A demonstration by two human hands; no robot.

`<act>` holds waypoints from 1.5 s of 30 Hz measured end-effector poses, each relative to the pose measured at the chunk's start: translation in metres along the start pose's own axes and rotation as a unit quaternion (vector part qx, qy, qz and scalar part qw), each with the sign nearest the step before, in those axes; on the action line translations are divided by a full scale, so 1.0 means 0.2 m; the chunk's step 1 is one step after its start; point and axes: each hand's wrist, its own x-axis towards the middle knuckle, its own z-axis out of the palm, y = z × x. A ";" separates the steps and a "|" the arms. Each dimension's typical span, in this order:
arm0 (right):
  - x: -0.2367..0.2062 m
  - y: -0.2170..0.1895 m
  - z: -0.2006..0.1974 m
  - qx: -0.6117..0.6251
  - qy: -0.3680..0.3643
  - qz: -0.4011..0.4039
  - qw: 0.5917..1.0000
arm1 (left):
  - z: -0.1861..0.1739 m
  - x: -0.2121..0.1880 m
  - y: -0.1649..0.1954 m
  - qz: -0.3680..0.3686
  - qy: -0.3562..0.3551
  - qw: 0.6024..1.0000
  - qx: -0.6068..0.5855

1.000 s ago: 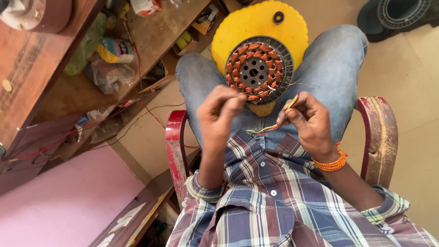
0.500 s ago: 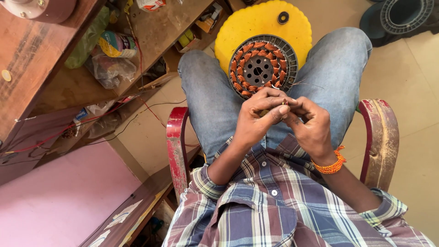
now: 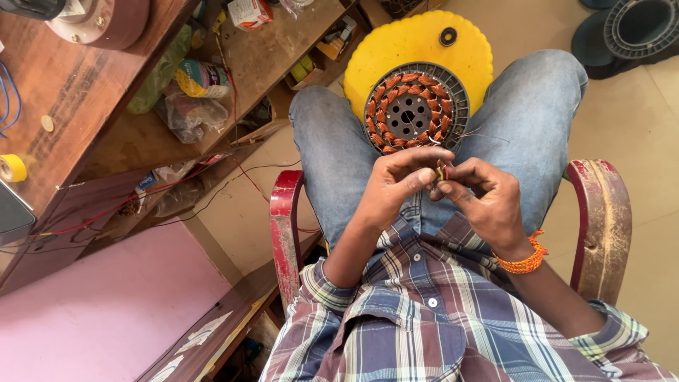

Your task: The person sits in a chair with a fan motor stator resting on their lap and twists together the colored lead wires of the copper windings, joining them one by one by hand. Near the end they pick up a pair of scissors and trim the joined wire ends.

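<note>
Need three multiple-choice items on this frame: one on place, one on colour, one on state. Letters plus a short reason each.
1. Where does the wound stator rest?
A. on the person's lap
B. on the wooden shelf
C. on the floor

2. What colour is the disc under the stator?
A. blue
B. yellow
C. white

3. How are the hands placed?
A. far apart
B. one on the chair arm
C. together, pinching thin wires

Key: 1 A, it sits between the knees in jeans. 2 B, the scalloped disc is yellow. 3 C, the left hand and right hand meet on the wire ends.
</note>
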 end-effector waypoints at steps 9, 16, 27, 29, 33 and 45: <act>0.10 0.08 0.01 -0.047 0.026 -0.001 0.999 | -0.09 0.08 -0.02 0.017 -0.001 0.996 0.092; 0.16 0.22 -0.01 -0.010 0.039 0.012 0.999 | -0.11 0.13 -0.10 0.063 0.013 0.996 0.066; 0.15 0.32 -0.05 0.003 0.043 -0.016 0.999 | -0.11 0.11 -0.12 0.055 -0.010 0.997 0.060; 0.16 0.32 -0.05 0.019 0.047 -0.012 0.999 | -0.10 0.12 -0.08 0.046 -0.032 0.997 0.049; 0.17 0.31 -0.04 0.009 0.065 -0.012 0.998 | -0.07 0.15 -0.06 0.024 -0.019 1.000 0.008; 0.17 0.26 -0.02 0.018 0.087 -0.003 0.996 | -0.01 0.18 -0.13 0.080 0.033 0.994 -0.072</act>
